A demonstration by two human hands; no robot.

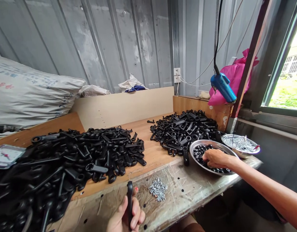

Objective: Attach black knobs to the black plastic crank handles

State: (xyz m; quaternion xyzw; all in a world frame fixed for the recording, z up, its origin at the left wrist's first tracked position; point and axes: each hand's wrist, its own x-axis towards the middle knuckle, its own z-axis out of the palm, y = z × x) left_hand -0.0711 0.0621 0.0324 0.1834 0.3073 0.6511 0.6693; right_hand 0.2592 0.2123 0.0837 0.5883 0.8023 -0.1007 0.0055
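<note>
The left hand (129, 214) has its fingers wrapped around a black handle (130, 201). The handle stands up between the thumb and the fingers, with its round end on top. The hand is held at the near side of the table (177, 196).

The right hand (216, 158) reaches into a shiny bowl (212, 172). Its fingers are curled and point down into the small black balls (198, 152). The tips of the fingers are hidden, so I cannot tell if they have picked up a ball.

Between the two hands, closer to the left one, lies a little heap of silver pins (158, 190). Past the left hand and off to its left is a big, messy heap of black handles (95, 151). A clear box (8, 156) sits at the far left side of that heap.

Just beyond the right hand's bowl is one more heap of black handles (184, 129). One of them, a loose handle (185, 156), lies right by the bowl. Behind the right hand and a bit to its right is a second bowl (246, 154), full of small silver bits (239, 142). High above the right hand hangs a blue tool (223, 87) on a curly cord (216, 42), with a pink bag (242, 72) behind it.
</note>
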